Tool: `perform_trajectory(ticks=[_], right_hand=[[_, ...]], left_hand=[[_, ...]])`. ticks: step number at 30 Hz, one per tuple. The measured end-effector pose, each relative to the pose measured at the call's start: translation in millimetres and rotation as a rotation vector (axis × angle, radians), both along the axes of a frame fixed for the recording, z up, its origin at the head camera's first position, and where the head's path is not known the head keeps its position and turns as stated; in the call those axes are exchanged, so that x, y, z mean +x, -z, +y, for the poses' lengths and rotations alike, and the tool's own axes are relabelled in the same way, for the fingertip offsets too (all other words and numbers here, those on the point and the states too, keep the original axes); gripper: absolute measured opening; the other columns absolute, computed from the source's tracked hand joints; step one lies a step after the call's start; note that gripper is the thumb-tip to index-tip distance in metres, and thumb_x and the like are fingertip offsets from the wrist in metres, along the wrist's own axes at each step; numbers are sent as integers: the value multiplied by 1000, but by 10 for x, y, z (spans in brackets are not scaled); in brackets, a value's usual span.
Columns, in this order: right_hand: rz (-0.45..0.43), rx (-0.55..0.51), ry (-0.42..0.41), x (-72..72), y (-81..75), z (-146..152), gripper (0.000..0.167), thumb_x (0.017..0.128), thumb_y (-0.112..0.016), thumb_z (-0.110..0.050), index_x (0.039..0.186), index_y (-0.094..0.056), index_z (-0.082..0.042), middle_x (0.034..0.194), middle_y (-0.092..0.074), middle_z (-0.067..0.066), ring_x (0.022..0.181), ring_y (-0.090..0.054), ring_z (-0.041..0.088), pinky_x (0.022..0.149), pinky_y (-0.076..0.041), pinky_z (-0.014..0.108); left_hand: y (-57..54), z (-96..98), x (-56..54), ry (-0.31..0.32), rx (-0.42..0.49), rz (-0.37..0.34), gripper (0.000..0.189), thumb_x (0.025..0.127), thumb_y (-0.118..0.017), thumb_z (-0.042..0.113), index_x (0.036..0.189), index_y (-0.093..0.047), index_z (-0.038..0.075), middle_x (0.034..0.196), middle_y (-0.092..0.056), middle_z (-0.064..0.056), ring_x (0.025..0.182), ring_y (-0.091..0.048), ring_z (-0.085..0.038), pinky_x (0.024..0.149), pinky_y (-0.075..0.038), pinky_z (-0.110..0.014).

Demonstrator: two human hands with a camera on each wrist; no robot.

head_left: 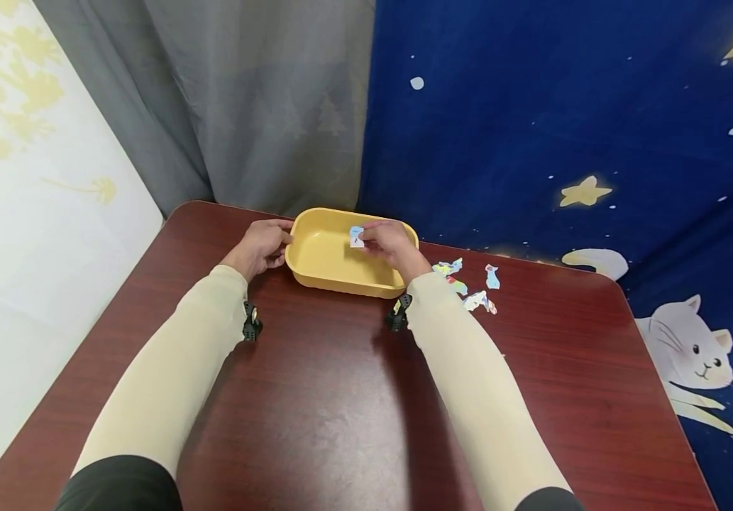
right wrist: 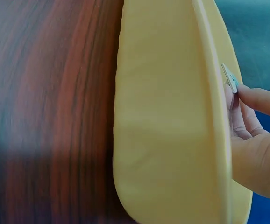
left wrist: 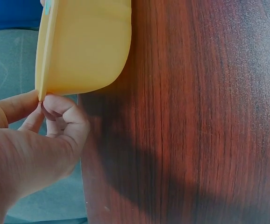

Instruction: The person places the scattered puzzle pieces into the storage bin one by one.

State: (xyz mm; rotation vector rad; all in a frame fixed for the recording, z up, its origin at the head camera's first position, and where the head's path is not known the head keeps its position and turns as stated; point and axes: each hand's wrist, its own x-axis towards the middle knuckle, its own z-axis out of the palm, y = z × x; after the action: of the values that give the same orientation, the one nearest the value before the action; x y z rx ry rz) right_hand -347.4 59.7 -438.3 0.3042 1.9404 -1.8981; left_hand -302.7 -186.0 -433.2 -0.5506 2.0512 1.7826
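Observation:
A yellow plastic basin (head_left: 324,262) with rounded corners stands near the table's back edge. At its left end my left hand (head_left: 262,245) pinches the rim; the left wrist view shows the thumb and fingers (left wrist: 20,105) meeting on that rim. Over the basin's right half, my right hand (head_left: 388,243) pinches a small light-blue and white paper piece (head_left: 356,237) between thumb and fingers. Edge-on in the right wrist view, the same piece (right wrist: 229,78) appears just past the basin's near wall (right wrist: 167,112).
Several torn-looking coloured paper scraps (head_left: 477,301) lie on the table right of the basin, partly behind my right forearm. The dark red wooden table (head_left: 315,397) stretches toward me. A grey curtain (head_left: 277,106) and a blue starry curtain (head_left: 500,128) hang directly behind its back edge.

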Motion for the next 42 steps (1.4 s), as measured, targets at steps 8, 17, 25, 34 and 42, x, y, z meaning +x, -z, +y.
perform_trajectory(ticks=[8,17,25,34,42], right_hand=[[-66,0,-16,-18,80,-188,32,88,-64,5,120,-62,0,85,-61,8,66,-59,14,57,-53,22],[-110,-3,15,-49,160,-285,33,87,-64,4,119,-63,-3,86,-61,8,66,-59,15,59,-54,23],[-130,-17,15,-41,250,-399,33,88,-63,6,120,-62,-2,87,-62,9,63,-58,13,57,-54,22],[-104,-10,12,-54,307,-573,36,89,-63,5,124,-62,-1,88,-63,9,61,-58,12,56,-53,21],[-90,57,22,-56,251,-645,34,89,-63,5,122,-65,-2,102,-65,10,69,-59,14,64,-55,22]], left_hand=[[9,8,0,-11,-1,2,40,101,-49,14,140,-51,19,85,-52,-4,62,-49,-13,55,-47,-22],[23,-2,8,-12,13,25,42,99,-48,11,141,-51,18,80,-56,-4,58,-49,-11,54,-45,-22],[32,5,0,-21,29,35,42,99,-48,11,140,-52,17,74,-54,-2,57,-48,-11,52,-44,-22],[24,-15,22,-31,28,31,42,100,-49,13,141,-51,18,77,-54,-3,58,-48,-11,53,-45,-22],[28,15,-12,-33,26,30,40,99,-50,13,138,-54,19,78,-55,-4,57,-49,-12,53,-46,-23]])
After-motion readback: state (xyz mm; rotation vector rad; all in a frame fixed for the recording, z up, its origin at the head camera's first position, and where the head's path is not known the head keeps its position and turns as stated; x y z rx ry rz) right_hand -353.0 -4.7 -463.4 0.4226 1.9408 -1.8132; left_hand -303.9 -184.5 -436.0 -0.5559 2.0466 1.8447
